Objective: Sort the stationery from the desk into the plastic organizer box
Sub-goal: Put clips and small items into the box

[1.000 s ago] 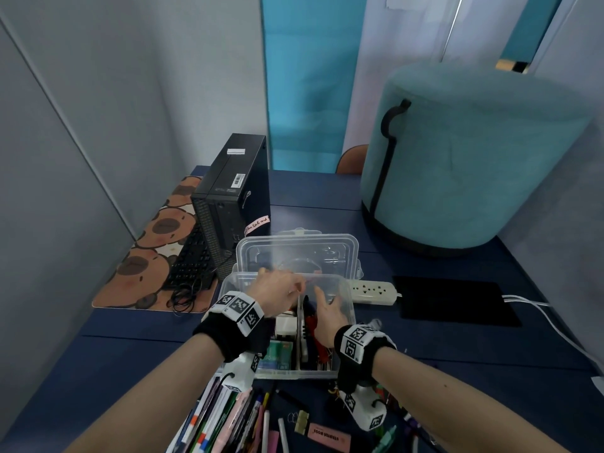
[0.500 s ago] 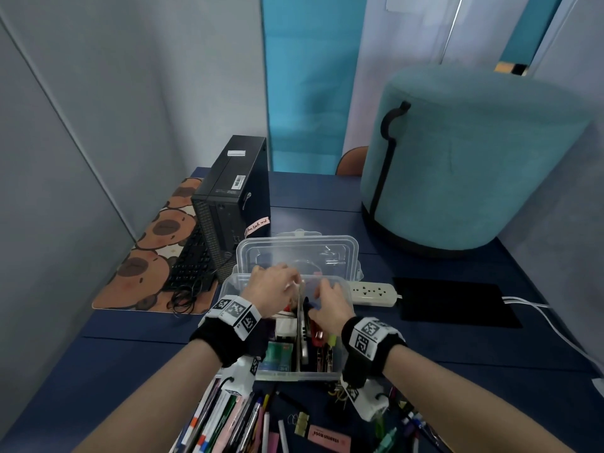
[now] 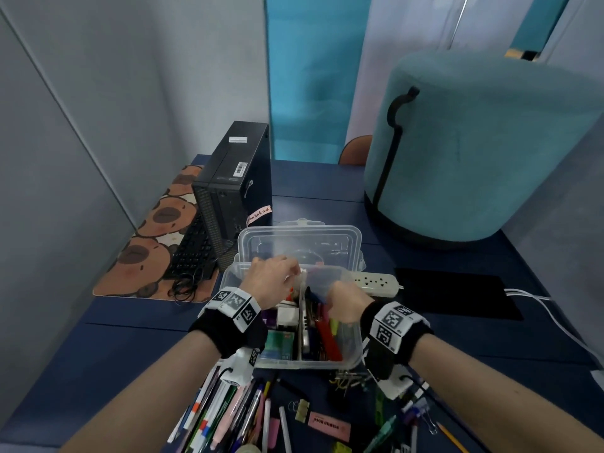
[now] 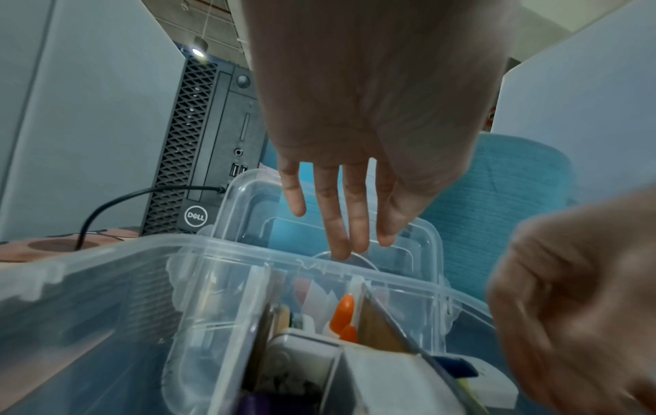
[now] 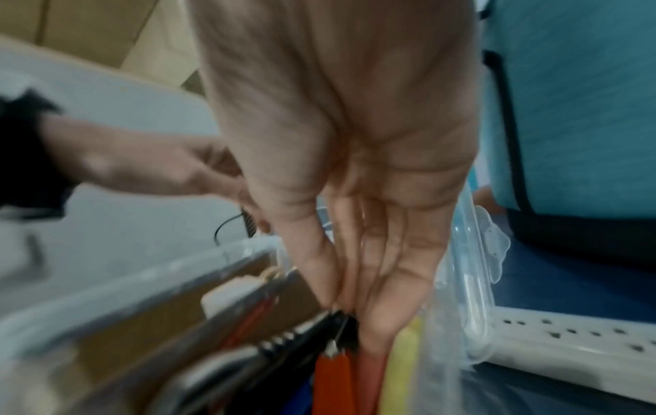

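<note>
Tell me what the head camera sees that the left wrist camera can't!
Only the head view shows the pens and pink eraser lying on the desk, plus the power strip. Only the left wrist view shows the logo on the computer and the orange tip inside. Both show the clear box, its open lid and both hands, left hand and right hand.

Head: high behind both hands, facing forward-down.
Wrists: close, looking along the fingers.
Shared: box [image 3: 354, 346] rim [image 4: 106, 252] [image 5: 142, 278] beneath the fingertips.
</note>
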`<act>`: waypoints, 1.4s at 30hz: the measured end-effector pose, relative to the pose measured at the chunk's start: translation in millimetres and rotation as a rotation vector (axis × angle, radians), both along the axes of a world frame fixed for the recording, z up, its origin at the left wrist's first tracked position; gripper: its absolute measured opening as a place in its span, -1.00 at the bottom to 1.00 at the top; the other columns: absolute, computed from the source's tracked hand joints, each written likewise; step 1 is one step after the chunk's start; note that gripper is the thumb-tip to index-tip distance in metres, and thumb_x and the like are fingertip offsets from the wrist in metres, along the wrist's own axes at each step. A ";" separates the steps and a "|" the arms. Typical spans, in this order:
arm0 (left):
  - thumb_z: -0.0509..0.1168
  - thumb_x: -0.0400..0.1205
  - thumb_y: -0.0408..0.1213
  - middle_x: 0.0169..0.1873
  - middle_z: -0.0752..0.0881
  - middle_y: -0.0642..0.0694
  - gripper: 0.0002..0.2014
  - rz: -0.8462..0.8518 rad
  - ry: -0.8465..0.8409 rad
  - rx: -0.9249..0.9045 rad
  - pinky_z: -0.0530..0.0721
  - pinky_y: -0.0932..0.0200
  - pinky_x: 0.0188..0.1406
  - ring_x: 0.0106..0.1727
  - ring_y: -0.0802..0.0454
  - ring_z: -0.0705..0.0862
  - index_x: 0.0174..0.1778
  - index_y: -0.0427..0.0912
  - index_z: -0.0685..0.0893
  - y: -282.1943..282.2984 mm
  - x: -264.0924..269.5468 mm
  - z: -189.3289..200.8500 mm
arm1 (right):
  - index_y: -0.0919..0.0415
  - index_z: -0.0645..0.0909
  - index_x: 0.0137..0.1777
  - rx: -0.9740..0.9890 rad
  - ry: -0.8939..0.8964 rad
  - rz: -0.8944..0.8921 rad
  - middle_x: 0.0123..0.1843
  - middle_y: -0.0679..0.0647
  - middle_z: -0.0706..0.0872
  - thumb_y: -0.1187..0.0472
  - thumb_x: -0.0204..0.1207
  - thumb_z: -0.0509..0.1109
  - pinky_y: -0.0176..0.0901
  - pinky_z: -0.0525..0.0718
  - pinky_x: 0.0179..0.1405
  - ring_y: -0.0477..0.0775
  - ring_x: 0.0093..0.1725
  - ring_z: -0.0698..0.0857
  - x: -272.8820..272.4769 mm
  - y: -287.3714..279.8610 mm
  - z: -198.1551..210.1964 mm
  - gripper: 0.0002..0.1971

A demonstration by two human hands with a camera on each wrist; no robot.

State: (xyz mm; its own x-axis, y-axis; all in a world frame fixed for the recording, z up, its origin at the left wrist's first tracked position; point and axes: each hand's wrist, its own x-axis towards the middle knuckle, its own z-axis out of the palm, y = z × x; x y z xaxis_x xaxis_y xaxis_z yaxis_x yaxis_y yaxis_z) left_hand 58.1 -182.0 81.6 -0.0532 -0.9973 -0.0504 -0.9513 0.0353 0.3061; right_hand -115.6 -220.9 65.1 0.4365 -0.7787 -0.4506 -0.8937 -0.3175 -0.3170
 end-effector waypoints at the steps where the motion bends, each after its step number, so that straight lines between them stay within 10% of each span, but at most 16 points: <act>1: 0.13 0.72 -0.14 0.17 0.66 0.10 -0.80 -0.003 0.000 0.006 0.36 -0.09 0.41 0.18 0.08 0.65 0.18 0.02 0.60 0.2 -1.8 0.1 | 0.32 0.66 0.06 -0.006 0.056 0.049 -0.03 0.20 0.72 0.39 0.54 0.29 -0.09 0.71 -0.08 0.20 0.00 0.72 -0.1 7.8 -1.9 -0.83; 10: 0.14 0.70 -0.18 0.11 0.69 0.03 -0.81 -0.053 -0.062 0.025 0.36 -0.18 0.44 0.18 -0.01 0.65 0.16 0.03 0.61 10.5 -14.8 11.1 | 0.35 0.60 0.31 -0.085 0.366 0.212 0.33 0.24 0.64 0.34 0.62 0.25 0.02 0.65 0.17 0.26 0.30 0.65 18.0 48.7 -18.8 -0.70; 20: 0.14 0.69 -0.16 0.09 0.74 0.10 -0.80 -0.013 -0.014 -0.026 0.46 -0.11 0.37 0.14 0.05 0.68 0.12 0.03 0.64 0.9 2.7 10.2 | 0.23 0.60 0.16 0.076 0.055 -0.066 -0.12 0.11 0.75 0.22 0.58 0.32 -0.15 0.75 -0.30 0.05 -0.30 0.73 11.2 1.0 42.3 -0.80; 28: 0.14 0.69 -0.17 0.13 0.69 0.07 -0.80 -0.001 -0.035 -0.027 0.46 -0.06 0.32 0.16 0.03 0.64 0.14 0.01 0.63 -1.4 -5.3 2.5 | 0.41 0.50 0.27 0.271 -0.109 -0.309 -0.18 0.24 0.82 0.39 0.48 0.43 -0.04 0.82 -0.24 0.14 -0.26 0.82 39.9 -19.4 4.4 -0.63; 30: 0.13 0.69 -0.18 0.18 0.63 0.05 -0.78 -0.045 -0.080 0.000 0.41 -0.04 0.33 0.25 0.00 0.56 0.19 0.02 0.62 -0.2 -11.1 -2.7 | 0.44 0.50 -0.01 0.311 -0.116 -0.335 -0.05 0.36 0.80 0.42 0.59 0.30 -0.08 0.78 -0.37 0.21 -0.28 0.80 43.0 -17.7 0.7 -0.94; 32: 0.13 0.68 -0.21 0.25 0.59 0.02 -0.73 -0.105 -0.138 0.016 0.35 -0.07 0.38 0.33 -0.03 0.46 0.24 0.02 0.61 0.3 -18.0 -6.0 | 0.41 0.48 -0.22 0.300 -0.111 -0.345 -0.03 0.40 0.79 0.41 0.66 0.19 -0.13 0.73 -0.46 0.20 -0.34 0.77 44.0 -18.5 -3.9 -0.80; 35: 0.11 0.68 -0.16 0.37 0.54 0.01 -0.70 -0.206 -0.297 0.101 0.22 -0.17 0.47 0.44 -0.07 0.36 0.25 -0.01 0.64 1.3 -29.1 -12.4 | 0.46 0.56 0.10 0.251 -0.171 -0.319 -0.27 0.25 0.76 0.34 0.67 0.19 -0.23 0.73 -0.56 0.05 -0.47 0.74 38.4 -20.2 -0.5 -0.81; 42: 0.11 0.65 0.17 0.55 0.42 -0.03 -0.55 -0.328 -0.549 0.280 -0.59 -0.48 0.32 0.69 -0.15 0.01 0.26 0.02 0.69 -7.1 -39.2 -26.4 | 0.37 0.61 0.29 0.208 -0.233 -0.238 0.09 0.34 0.75 0.43 0.62 0.14 0.04 0.80 -0.05 0.20 -0.16 0.77 21.7 -18.2 9.2 -0.68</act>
State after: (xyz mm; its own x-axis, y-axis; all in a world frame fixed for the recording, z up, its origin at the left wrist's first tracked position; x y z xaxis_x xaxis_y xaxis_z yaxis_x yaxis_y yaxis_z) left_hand 18.9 -189.2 55.2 -0.2426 -0.8795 -0.4095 -0.9248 0.3371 -0.1762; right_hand -93.9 -239.0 74.3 0.3639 -0.7731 -0.5195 -0.8313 -0.0180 -0.5555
